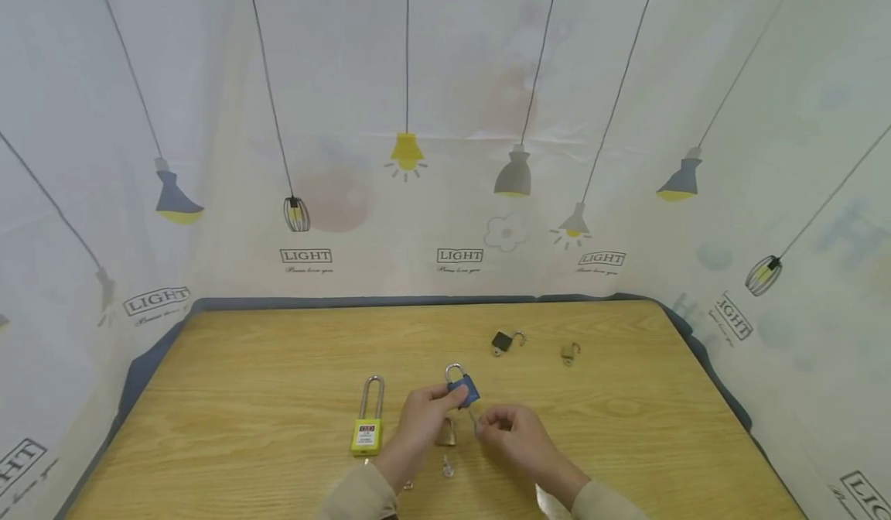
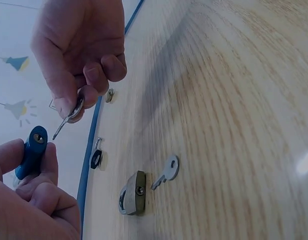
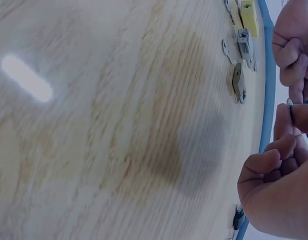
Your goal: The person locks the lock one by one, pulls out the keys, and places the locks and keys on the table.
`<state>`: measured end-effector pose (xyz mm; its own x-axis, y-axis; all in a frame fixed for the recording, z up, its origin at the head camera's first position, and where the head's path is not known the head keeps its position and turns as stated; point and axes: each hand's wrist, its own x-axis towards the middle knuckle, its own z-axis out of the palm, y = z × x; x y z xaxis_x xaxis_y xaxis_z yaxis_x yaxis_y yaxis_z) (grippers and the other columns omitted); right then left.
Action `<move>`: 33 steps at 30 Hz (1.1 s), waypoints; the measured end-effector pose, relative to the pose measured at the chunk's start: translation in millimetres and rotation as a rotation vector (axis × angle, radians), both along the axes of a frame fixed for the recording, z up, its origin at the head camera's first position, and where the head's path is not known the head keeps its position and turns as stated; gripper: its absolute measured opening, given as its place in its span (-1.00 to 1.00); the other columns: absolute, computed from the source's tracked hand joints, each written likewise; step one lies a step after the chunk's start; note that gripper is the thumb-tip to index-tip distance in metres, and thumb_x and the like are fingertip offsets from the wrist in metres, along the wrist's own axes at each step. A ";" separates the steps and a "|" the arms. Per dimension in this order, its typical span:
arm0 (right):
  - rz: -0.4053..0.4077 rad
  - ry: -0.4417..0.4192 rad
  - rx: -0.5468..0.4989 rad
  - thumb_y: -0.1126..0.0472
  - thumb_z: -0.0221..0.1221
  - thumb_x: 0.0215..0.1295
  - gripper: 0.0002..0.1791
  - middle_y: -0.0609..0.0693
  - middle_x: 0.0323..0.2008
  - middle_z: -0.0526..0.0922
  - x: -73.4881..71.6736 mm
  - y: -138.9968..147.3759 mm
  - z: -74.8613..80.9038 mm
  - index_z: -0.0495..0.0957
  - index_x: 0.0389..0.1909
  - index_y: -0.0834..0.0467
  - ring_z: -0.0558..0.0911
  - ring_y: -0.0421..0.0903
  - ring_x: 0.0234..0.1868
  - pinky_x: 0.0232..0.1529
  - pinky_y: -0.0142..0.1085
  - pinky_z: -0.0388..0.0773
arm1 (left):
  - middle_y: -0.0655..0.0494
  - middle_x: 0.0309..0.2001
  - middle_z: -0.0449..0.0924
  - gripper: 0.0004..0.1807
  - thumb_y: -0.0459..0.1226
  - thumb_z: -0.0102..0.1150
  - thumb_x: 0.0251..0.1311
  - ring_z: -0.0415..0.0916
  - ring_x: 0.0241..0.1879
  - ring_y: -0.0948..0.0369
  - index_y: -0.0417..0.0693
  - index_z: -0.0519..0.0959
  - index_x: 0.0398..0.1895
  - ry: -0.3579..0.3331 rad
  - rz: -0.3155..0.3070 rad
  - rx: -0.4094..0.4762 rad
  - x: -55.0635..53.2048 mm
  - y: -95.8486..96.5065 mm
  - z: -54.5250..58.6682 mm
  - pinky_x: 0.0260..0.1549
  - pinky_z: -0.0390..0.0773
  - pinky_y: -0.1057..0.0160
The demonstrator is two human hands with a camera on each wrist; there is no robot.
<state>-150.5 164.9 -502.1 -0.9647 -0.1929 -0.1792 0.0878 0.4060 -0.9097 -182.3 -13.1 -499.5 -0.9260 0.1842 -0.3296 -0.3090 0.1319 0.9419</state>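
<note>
My left hand (image 1: 426,419) holds a blue padlock (image 1: 465,390) between thumb and fingers, its shackle up and closed. In the left wrist view the keyhole in the end of the blue padlock (image 2: 31,157) faces the right hand. Thumb and forefinger of my right hand (image 1: 518,436) pinch a small metal key (image 2: 67,120) by its head. The key's tip points toward the padlock, with a small gap to the keyhole. On the table below the hands lies a brass-coloured padlock (image 2: 139,194), a loose key (image 2: 169,169) beside it.
A yellow long-shackle padlock (image 1: 366,436) lies left of the hands. Farther back on the wooden table (image 1: 292,350) are a black padlock (image 1: 502,342) and a small brass padlock (image 1: 568,354), both with shackles open. A printed cloth (image 1: 390,272) hangs around the table.
</note>
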 end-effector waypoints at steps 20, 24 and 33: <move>0.020 0.049 0.042 0.20 0.24 0.22 -0.88 -0.05 -0.42 0.61 3.1 2.6 -1.4 0.64 -0.33 0.18 0.49 -0.23 -0.40 -0.34 -0.42 0.42 | 0.10 0.00 0.67 -0.50 0.15 0.25 0.14 0.49 0.14 0.05 -0.01 0.65 -0.04 0.020 0.004 -0.054 0.4 -0.7 1.6 0.18 0.38 -0.16; 0.047 0.088 0.062 0.21 0.23 0.24 -0.90 -0.03 -0.42 0.62 4.4 5.6 -2.1 0.62 -0.33 0.18 0.50 -0.26 -0.42 -0.36 -0.44 0.43 | 0.10 -0.02 0.67 -0.52 0.12 0.29 0.11 0.50 0.10 0.07 -0.01 0.65 -0.06 0.031 0.016 -0.080 -0.5 -0.9 -0.2 0.15 0.41 -0.14; 0.046 0.115 0.143 0.16 0.22 0.29 -0.90 -0.11 -0.35 0.67 4.8 13.3 -3.5 0.64 -0.31 0.10 0.51 -0.25 -0.36 -0.31 -0.44 0.44 | 0.12 -0.03 0.66 -0.56 0.13 0.35 0.03 0.51 0.01 0.14 0.06 0.68 -0.16 0.025 -0.029 -0.172 -5.0 -0.9 -7.9 0.05 0.48 -0.04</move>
